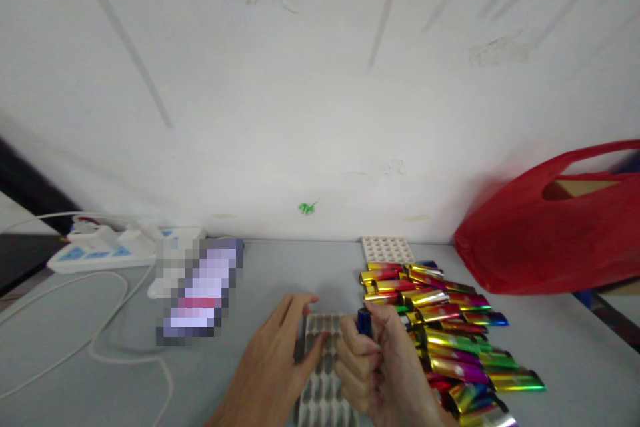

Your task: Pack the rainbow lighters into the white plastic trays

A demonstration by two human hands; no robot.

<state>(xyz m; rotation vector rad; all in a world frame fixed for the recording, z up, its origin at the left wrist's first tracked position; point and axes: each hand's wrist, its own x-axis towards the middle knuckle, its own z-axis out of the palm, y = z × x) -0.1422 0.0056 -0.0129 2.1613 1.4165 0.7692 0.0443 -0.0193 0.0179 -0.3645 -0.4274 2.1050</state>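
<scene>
My left hand (pixel 280 360) lies flat with its fingers stretched over the left side of a grey tray of small cells (pixel 325 387) on the table. My right hand (pixel 375 373) is curled in a fist just right of the tray and grips a dark blue lighter (pixel 365 321), whose top sticks up above the fingers. Right of that hand lies a pile of several shiny lighters (pixel 450 333) in gold, pink, green and blue.
A second white cell tray (pixel 387 249) lies at the wall behind the pile. A red plastic bag (pixel 545 233) sits at the right. A white power strip (pixel 100 250) with cables (pixel 120 347) and a blurred-out object (pixel 200 290) lie at the left.
</scene>
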